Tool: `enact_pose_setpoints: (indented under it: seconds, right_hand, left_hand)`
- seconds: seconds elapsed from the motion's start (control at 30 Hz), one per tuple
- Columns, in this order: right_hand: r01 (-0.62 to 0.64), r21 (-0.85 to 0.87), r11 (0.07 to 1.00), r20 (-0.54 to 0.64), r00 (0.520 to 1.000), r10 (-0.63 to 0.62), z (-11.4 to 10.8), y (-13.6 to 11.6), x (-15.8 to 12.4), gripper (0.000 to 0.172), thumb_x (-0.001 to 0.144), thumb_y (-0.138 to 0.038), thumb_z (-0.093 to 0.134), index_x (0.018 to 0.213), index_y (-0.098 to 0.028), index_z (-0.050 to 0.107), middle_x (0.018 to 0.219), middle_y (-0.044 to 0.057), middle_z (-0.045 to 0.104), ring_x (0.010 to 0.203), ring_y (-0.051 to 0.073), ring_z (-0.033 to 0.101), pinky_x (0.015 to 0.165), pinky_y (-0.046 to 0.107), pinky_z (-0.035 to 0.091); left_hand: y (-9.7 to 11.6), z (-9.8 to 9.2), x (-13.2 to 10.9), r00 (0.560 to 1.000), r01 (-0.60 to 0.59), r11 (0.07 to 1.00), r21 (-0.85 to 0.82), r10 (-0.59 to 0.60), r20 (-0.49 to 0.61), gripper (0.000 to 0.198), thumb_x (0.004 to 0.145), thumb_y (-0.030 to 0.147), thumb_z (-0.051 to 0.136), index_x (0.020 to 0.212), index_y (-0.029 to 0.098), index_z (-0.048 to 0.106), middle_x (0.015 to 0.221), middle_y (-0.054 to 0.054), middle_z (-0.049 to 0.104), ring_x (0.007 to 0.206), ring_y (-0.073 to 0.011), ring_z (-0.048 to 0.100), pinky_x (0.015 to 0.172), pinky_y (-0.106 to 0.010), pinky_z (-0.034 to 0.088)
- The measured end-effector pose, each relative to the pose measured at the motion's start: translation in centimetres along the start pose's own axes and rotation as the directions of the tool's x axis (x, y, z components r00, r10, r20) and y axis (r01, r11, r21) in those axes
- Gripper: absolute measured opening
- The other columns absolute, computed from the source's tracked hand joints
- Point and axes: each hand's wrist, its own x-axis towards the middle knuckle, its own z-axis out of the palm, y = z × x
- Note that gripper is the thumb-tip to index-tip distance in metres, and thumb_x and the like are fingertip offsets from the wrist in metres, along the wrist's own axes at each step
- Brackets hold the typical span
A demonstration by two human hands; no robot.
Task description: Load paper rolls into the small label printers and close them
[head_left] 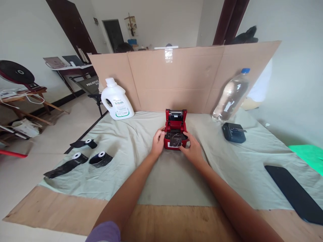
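Note:
A small red printer (168,145) stands upright on the cloth in front of me, its lid (176,117) raised at the back. A black strip of film or paper (175,139) hangs out over its front edge. My left hand (158,143) grips the printer's left side, thumb toward the top. At the right side, my right hand (193,148) holds the body with its fingers, and its thumb rests at the front, close to the strip's lower right corner. What lies inside the printer is too dark to make out.
Three black rolls with white cores, one roll (91,143) farthest back, lie on the left. A white detergent jug (118,101) and a water bottle (230,97) stand before a cardboard panel (174,80). On the right are a dark box-like device (233,132) and a black phone (294,193).

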Motion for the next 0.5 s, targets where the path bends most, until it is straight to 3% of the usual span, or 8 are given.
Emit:
enact_pose_setpoints:
  seconds: [0.23, 0.37, 0.43, 0.47, 0.5]
  right_hand:
    - [0.069, 0.079, 0.994, -0.027, 0.997, -0.067, -0.4, 0.3, -0.5, 0.054, 0.084, -0.032, 0.059, 0.136, -0.022, 0.052, 0.144, 0.014, 0.054, 0.096, 0.023, 0.064, 0.075, 0.037, 0.054]
    - [0.073, 0.037, 0.997, -0.091, 0.993, -0.07, -2.0, -0.6, 2.9, 0.037, 0.093, -0.035, 0.047, 0.125, -0.02, 0.059, 0.119, 0.011, 0.068, 0.089, 0.021, 0.064, 0.074, 0.034, 0.052]
    - [0.048, -0.132, 0.99, 0.082, 0.996, -0.037, -2.2, -1.7, 6.2, 0.034, 0.096, -0.031, 0.041, 0.117, -0.019, 0.065, 0.11, 0.01, 0.071, 0.091, 0.02, 0.065, 0.078, 0.032, 0.051]
    - [0.054, -0.247, 0.968, 0.23, 0.973, 0.004, -2.0, -2.4, 8.0, 0.034, 0.097, -0.029, 0.04, 0.118, -0.019, 0.065, 0.112, 0.01, 0.071, 0.096, 0.021, 0.065, 0.082, 0.032, 0.05]
    - [0.081, -0.362, 0.929, 0.383, 0.921, 0.069, -1.6, -3.1, 9.7, 0.034, 0.096, -0.026, 0.042, 0.12, -0.019, 0.066, 0.116, 0.01, 0.071, 0.102, 0.021, 0.065, 0.086, 0.031, 0.049]
  left_hand:
    - [-0.3, -0.8, -1.4, 0.985, -0.171, 0.978, 0.117, 0.17, 0.019, 0.026, 0.1, 0.038, 0.046, 0.107, 0.021, 0.065, 0.125, -0.009, 0.066, 0.12, -0.0216, 0.06, 0.107, -0.041, 0.044]
    - [-0.1, -0.8, -1.2, 0.98, -0.196, 0.971, 0.136, 0.196, 0.012, 0.025, 0.1, 0.036, 0.046, 0.107, 0.021, 0.066, 0.123, -0.009, 0.067, 0.118, -0.0216, 0.061, 0.105, -0.041, 0.046]
    - [-0.1, -0.8, -1.2, 0.978, -0.207, 0.968, 0.139, 0.207, 0.014, 0.025, 0.1, 0.035, 0.046, 0.107, 0.021, 0.066, 0.122, -0.009, 0.067, 0.118, -0.0214, 0.06, 0.105, -0.04, 0.046]
    - [-0.1, -0.8, -1.2, 0.978, -0.21, 0.967, 0.142, 0.21, 0.015, 0.025, 0.1, 0.035, 0.046, 0.107, 0.021, 0.066, 0.122, -0.009, 0.068, 0.118, -0.0214, 0.06, 0.105, -0.04, 0.046]
    - [-0.1, -0.8, -1.2, 0.978, -0.21, 0.967, 0.144, 0.21, 0.014, 0.025, 0.1, 0.035, 0.046, 0.107, 0.021, 0.066, 0.121, -0.009, 0.068, 0.118, -0.0214, 0.06, 0.104, -0.04, 0.046]
